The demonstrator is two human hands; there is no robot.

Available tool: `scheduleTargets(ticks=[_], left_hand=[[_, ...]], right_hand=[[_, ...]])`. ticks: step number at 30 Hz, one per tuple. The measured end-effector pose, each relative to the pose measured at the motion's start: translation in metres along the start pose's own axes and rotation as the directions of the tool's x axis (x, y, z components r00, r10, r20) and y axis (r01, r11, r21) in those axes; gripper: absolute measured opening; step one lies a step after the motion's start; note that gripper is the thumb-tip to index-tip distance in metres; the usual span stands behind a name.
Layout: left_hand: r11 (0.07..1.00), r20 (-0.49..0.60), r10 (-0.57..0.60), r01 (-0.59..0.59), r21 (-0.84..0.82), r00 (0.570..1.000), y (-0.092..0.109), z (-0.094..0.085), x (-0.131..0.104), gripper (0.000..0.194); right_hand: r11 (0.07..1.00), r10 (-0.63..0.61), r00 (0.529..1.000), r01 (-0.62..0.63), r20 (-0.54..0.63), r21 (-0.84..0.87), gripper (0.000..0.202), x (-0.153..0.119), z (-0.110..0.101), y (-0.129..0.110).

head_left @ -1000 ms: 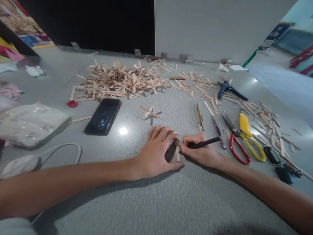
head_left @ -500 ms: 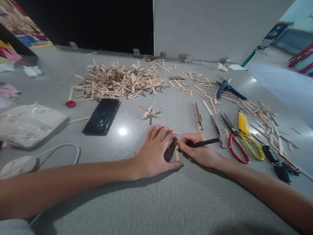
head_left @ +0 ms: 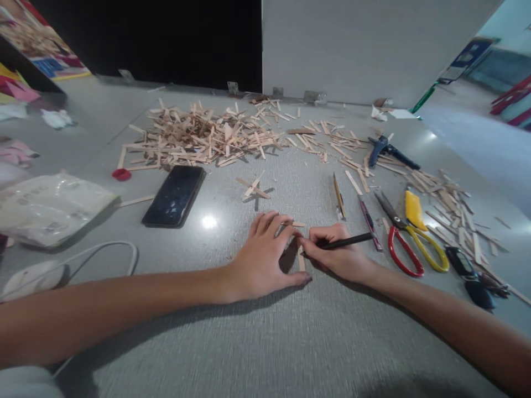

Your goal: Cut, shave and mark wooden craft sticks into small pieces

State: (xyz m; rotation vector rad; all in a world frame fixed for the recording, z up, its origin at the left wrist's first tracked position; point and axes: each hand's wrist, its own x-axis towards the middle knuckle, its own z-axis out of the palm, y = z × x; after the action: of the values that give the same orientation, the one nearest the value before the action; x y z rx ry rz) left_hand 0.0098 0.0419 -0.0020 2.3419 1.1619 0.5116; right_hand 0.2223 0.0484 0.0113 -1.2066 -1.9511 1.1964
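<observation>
Table [head_left: 249, 348]: grey top, beneath your forearms and all items below.
Panels: black panel [head_left: 166, 38] at left, grey panel [head_left: 365, 44] at right; both stand upright along the table's far side.
Pile [head_left: 207, 135]: loose wooden strips heaped beyond your hands, left of centre; a thinner scatter extends to the right.
Bag [head_left: 53, 210]: pale plastic, lying at your far left; contents cannot be made out.
Left hand [head_left: 261, 262]: arched, thumb at the near end of the stick, forefinger at its far part, holding it down between them.
Right hand [head_left: 338, 254]: closed in a writing grip on the pen, just beside your left fingers; whether the two hands touch cannot be told.
Scissors [head_left: 400, 224]: right of your right hand, blades apart, one red handle, one yellow.
Phone [head_left: 174, 196]: face up, left of your left hand, near the pile.
Pen [head_left: 350, 241]: black, tip at the stick's right edge; exact contact is unclear.
Cross [head_left: 253, 189]: crossed strips, between your left hand and the pile.
Stick [head_left: 301, 260]: flat on the table, framed by your left thumb and forefinger.
Cap [head_left: 121, 174]: red, beside the pile's left end.
</observation>
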Motion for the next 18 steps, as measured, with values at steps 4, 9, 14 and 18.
scheduleTargets(ticks=[4,9,14,18], left_hand=[[1.0,-0.013,0.003,-0.003,-0.022,1.0,-0.0007,0.0004,-0.0001,0.07],[0.999,-0.015,0.01,-0.011,-0.041,1.0,-0.0019,0.0007,-0.0004,0.066],[0.998,-0.027,0.013,-0.015,-0.063,1.0,-0.0023,0.0008,-0.0008,0.065],[0.997,-0.026,0.011,-0.013,-0.07,1.0,-0.0021,0.0008,-0.001,0.065]], right_hand=[[1.0,-0.011,1.0,0.011,0.013,0.002,0.042,0.0011,-0.0003,-0.0002],[1.0,-0.011,1.0,0.012,0.024,-0.01,0.043,0.0019,-0.0011,-0.0008],[1.0,-0.01,1.0,0.011,0.027,-0.018,0.044,0.0013,-0.0022,-0.0003],[1.0,-0.028,0.999,0.028,0.03,-0.006,0.042,0.0028,-0.0018,-0.001]])
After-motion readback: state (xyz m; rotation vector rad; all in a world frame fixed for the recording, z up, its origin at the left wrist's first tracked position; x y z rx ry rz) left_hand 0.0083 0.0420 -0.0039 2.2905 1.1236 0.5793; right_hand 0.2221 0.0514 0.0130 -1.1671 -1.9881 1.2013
